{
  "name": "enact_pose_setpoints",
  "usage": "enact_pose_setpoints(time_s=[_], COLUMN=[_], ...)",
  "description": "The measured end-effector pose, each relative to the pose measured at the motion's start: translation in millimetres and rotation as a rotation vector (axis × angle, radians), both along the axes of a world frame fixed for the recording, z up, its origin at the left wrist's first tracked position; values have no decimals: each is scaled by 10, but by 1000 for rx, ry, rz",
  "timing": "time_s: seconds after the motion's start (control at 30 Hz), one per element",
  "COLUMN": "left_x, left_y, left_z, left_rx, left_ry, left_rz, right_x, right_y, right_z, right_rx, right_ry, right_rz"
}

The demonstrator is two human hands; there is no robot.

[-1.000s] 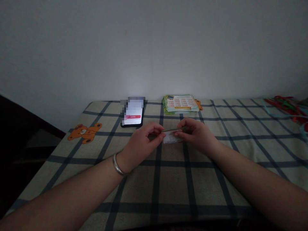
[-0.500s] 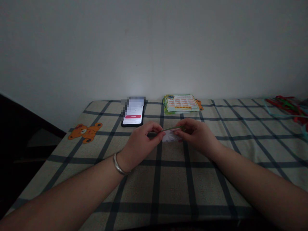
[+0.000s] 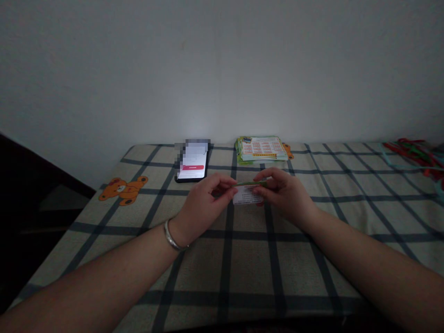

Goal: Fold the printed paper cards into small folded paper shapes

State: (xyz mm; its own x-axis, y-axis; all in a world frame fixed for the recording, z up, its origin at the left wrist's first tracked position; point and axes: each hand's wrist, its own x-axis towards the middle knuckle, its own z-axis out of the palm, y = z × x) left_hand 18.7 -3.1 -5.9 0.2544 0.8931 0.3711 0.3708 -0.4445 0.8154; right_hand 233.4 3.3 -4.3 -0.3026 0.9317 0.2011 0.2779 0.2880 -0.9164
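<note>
Both hands meet over the middle of a checked tablecloth [image 3: 243, 263]. My left hand [image 3: 204, 203], with a silver bangle on its wrist, pinches the left end of a small folded printed paper [image 3: 247, 195]. My right hand [image 3: 286, 194] pinches the paper's right end. The paper's top edge shows green and its white printed face hangs below, just above the cloth. Fingers of both hands are closed on it.
A lit phone [image 3: 192, 162] lies at the back of the table, left of centre. A stack of printed green-edged sheets [image 3: 262, 149] sits beside it to the right. Red and green strips [image 3: 416, 155] lie at the far right. An orange bear print [image 3: 121, 188] marks the cloth at left.
The hands have shifted slightly, with the paper's white face tilting a little between the fingers. Nothing else has moved.
</note>
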Motion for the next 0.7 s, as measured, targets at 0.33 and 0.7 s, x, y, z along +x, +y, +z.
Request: enact_pose_setpoints(time_s=[0.33, 0.7], left_x=[18, 3], left_y=[20, 96], left_z=[-15, -14], left_rx=[-92, -216], left_ry=[-95, -200], left_rz=[-32, 12], right_x=[-8, -26], right_y=[-2, 33], right_z=[-20, -25], right_rx=[-18, -56], right_ry=[8, -58], right_rz=[-11, 63])
